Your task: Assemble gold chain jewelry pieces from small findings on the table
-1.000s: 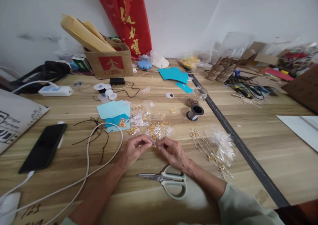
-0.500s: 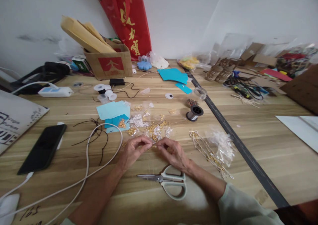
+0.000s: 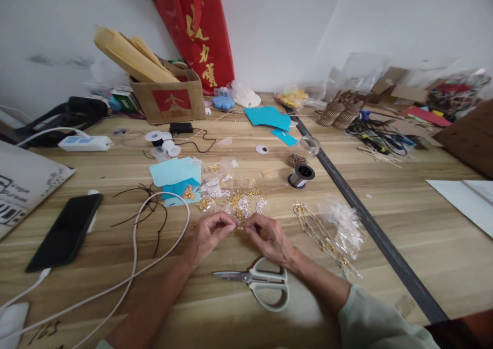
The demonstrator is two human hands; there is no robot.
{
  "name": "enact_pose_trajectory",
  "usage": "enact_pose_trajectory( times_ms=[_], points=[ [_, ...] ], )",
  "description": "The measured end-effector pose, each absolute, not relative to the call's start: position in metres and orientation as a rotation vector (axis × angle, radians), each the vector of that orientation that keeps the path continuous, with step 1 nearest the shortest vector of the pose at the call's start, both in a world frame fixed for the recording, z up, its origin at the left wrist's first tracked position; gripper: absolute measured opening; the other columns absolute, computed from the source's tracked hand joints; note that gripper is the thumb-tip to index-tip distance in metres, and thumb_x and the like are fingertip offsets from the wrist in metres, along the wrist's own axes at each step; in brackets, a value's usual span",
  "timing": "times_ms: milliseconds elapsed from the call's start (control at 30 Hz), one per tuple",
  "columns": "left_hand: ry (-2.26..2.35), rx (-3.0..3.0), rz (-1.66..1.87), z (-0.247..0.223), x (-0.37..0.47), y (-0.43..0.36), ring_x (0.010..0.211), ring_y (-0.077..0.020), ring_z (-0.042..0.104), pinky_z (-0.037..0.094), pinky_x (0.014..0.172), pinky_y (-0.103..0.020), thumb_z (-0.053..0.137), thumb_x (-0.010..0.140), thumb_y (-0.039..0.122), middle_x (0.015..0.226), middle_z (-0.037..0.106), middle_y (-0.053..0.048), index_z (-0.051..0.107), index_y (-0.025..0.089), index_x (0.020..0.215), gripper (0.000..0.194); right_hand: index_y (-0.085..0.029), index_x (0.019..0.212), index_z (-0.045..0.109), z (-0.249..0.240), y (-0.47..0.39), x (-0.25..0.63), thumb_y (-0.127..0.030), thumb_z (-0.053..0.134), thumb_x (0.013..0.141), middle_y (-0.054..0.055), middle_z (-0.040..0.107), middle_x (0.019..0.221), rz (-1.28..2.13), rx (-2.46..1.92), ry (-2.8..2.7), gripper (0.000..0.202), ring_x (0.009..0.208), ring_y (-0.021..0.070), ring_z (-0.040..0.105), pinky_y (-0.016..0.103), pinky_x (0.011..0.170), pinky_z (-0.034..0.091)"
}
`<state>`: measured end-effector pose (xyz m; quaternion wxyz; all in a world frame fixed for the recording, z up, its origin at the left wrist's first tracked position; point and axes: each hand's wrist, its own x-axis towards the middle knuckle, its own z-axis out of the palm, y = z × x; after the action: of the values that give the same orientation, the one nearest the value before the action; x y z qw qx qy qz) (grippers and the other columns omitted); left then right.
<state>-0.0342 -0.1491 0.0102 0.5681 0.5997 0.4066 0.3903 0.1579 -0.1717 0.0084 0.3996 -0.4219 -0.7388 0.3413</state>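
While fingertips meet | left hand [image 3: 210,233], right hand [image 3: 269,237] grip pinched on gold findings [image 3: 235,224]

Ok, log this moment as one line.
left hand: pinching small gold pieces | right hand: pinching same, fingertips meeting | scissors: lying beside right wrist | bead pile: behind hands

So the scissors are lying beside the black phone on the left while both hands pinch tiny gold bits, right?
Not quite. The scissors lie just below the right hand, near the table's front edge, far from the black phone. Both hands, the left hand too, do pinch at the gold bits, as the head view shows.
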Motion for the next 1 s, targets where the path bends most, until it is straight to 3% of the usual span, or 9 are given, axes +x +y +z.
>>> enact_pose_trajectory(
  times_ms=[533, 1000],
  points=[
    [1.042, 1.4, 0.828, 0.0038, -0.0304, -0.1511, 0.065, -0.0143, 0.056, 0.044, 0.063, -0.024, 0.067, 0.074, 0.034, 0.068, 0.064, -0.002, 0.063, 0.014, 0.071, 0.021, -0.017, 0.091, 0.063, 0.0034, -0.1704, 0.1593, -0.019, 0.05, 0.092, 0.005, 0.062, 0.079, 0.789, -0.968, -1.998, 0.013, 0.073, 0.0151, 0.058, 0.026, 0.066, 0.046],
    [1.029, 1.395, 0.808, 0.0041, -0.0295, -0.1513, 0.065, -0.0146, 0.056, 0.044, 0.063, -0.024, 0.067, 0.074, 0.033, 0.067, 0.064, -0.001, 0.064, 0.015, 0.07, 0.019, -0.018, 0.09, 0.064, 0.0056, -0.1703, 0.1587, -0.021, 0.05, 0.093, 0.006, 0.062, 0.079, 0.794, -0.962, -1.989, 0.014, 0.073, 0.0154, 0.058, 0.027, 0.067, 0.047]
  ],
)
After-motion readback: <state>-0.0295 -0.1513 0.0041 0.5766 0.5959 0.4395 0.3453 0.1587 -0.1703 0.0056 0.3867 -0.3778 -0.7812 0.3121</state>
